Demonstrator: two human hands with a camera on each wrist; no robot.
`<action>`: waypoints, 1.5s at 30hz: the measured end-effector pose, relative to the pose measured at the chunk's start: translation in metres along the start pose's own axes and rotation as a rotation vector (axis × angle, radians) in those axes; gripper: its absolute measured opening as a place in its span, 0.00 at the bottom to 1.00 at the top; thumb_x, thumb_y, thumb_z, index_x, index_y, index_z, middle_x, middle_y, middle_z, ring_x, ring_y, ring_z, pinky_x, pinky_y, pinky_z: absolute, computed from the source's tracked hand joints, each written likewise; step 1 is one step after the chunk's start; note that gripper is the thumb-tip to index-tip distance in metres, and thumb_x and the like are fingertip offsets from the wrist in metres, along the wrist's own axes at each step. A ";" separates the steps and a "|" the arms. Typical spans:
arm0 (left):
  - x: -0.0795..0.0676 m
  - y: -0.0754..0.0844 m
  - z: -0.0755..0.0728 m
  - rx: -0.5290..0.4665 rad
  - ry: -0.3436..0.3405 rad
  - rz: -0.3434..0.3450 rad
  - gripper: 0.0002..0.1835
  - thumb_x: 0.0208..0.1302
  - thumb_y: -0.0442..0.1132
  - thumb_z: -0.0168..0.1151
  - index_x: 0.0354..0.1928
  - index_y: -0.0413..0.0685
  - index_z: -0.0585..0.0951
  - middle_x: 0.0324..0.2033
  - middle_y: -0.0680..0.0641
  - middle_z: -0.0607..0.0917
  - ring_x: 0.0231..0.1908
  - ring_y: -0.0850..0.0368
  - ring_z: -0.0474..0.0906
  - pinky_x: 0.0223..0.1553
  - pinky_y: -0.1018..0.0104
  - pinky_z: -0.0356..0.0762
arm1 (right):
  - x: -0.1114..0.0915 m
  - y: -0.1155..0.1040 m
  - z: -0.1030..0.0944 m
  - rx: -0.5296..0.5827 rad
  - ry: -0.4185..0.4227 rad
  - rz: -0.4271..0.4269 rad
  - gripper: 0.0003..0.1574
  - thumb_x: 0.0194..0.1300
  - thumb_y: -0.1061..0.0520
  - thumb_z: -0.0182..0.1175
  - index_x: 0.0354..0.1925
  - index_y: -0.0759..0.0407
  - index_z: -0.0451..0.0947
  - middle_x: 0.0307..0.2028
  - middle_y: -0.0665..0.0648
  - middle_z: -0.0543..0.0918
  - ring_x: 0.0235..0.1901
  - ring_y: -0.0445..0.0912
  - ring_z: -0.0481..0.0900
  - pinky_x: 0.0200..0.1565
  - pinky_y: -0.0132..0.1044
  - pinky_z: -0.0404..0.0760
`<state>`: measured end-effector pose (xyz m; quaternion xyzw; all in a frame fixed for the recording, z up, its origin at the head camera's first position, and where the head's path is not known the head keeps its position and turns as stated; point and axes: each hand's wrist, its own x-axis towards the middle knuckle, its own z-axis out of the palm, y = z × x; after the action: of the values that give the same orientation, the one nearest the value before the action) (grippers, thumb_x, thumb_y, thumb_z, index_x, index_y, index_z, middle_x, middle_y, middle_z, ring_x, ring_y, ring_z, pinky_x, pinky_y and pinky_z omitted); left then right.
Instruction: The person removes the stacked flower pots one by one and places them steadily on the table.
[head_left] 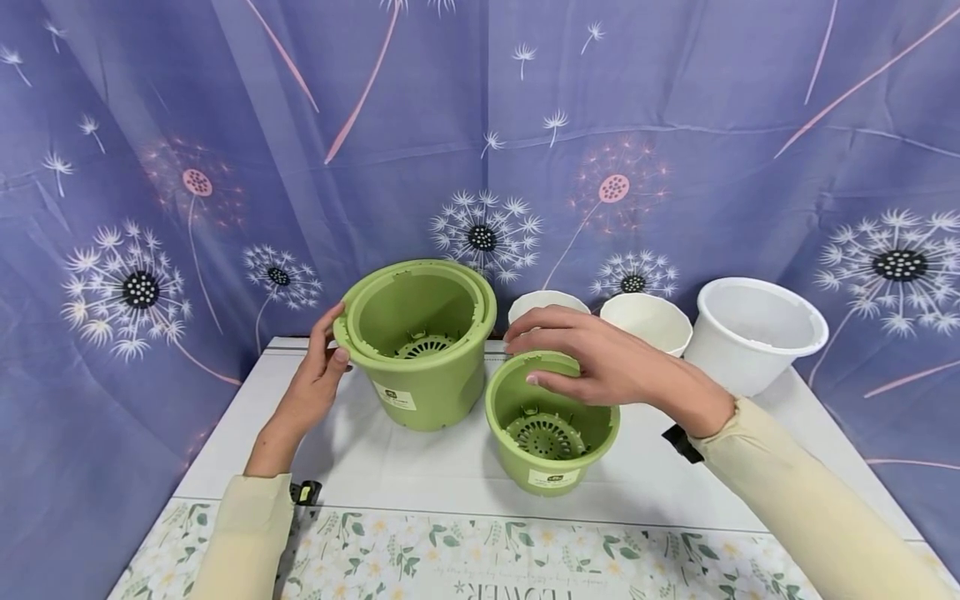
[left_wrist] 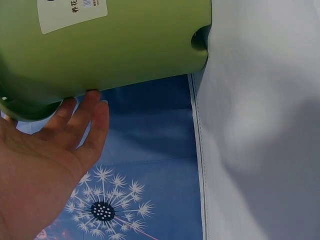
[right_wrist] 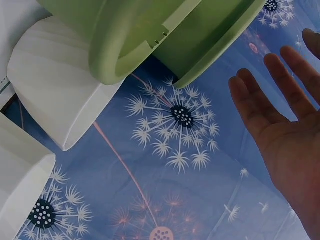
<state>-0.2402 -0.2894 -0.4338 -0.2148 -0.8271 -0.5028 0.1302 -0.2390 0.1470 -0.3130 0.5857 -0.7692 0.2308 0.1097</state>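
Observation:
A large green flowerpot stands on the table, with another green pot nested inside its rim. My left hand is at its left side, relaxed fingertips touching the wall just below the rim. To its right stands a smaller green flowerpot with a slotted bottom and a label on its front. Above that pot's back rim is my right hand, fingers spread and holding nothing. In the right wrist view the right fingers are apart from the green pots' rims.
Two white bowl-like pots and a larger white pot stand in a row at the back right. A purple dandelion-print curtain hangs behind the table. A floral strip runs along the front of the white tablecloth.

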 end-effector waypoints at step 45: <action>0.000 0.001 -0.001 -0.006 -0.009 -0.016 0.34 0.88 0.42 0.40 0.87 0.65 0.44 0.76 0.38 0.63 0.58 0.54 0.73 0.53 0.66 0.74 | 0.036 0.022 0.020 -0.102 -0.036 0.011 0.22 0.73 0.54 0.68 0.61 0.60 0.83 0.65 0.61 0.80 0.67 0.55 0.76 0.69 0.52 0.73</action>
<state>-0.2396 -0.2901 -0.4328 -0.2111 -0.8279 -0.5052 0.1218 -0.2682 0.1119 -0.3194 0.5792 -0.7850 0.1813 0.1244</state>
